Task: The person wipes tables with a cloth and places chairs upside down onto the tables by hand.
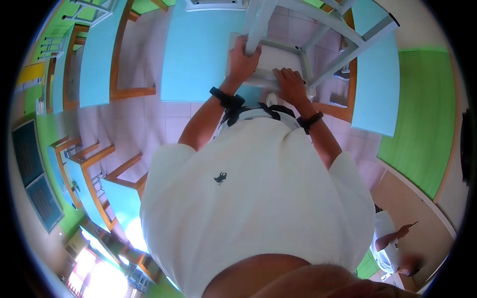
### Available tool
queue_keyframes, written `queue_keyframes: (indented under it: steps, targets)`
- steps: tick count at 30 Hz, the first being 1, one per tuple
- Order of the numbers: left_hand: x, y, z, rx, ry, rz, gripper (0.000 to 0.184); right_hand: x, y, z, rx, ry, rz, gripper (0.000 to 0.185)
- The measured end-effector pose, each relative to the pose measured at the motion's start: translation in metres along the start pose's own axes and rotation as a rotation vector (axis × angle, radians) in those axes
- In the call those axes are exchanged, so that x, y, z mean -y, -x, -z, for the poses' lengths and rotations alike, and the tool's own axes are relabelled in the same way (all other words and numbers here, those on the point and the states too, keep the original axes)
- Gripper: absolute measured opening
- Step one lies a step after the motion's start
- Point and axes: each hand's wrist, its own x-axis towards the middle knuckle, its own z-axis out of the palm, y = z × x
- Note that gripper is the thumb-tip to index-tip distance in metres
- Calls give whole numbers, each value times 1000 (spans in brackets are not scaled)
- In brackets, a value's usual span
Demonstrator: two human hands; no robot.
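Note:
A grey-framed stool (308, 74) is upside down in front of me, its legs pointing up and away, the pale underside of its seat (280, 58) facing me. My left hand (243, 62) is closed around one leg close to the seat. My right hand (291, 84) has its fingers curled over the near edge of the seat frame. Part of the stool overlaps a light blue table (198, 59); I cannot tell whether it rests on it or is held up. A dark band sits on each wrist.
Another blue table (377, 74) with an orange frame stands to the right. More blue tables (97, 64) line the left side. Part of another stool (216, 5) shows at the top edge. At lower right, a person (386, 243) in white holds a thin dark object.

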Motion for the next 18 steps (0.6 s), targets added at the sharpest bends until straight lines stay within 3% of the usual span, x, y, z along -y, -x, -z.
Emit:
queue_keyframes:
  steps: [2, 7, 9, 10, 18]
  targets:
    - [18, -2, 16, -82, -72, -83, 33, 6, -13, -13, 64, 31, 44, 55]
    - [48, 1, 65, -174, -127, -58, 35, 40, -46, -53, 97, -41, 163, 45]
    - [64, -7, 83, -251, -136, -223, 27, 53, -61, -66, 87, -33, 212, 44]
    - [65, -7, 95, -225, -147, -160, 36, 60, -66, -72, 115, -48, 218, 43]
    - [89, 1, 155, -312, -164, 63, 36, 97, -93, -93, 144, -123, 381, 49]
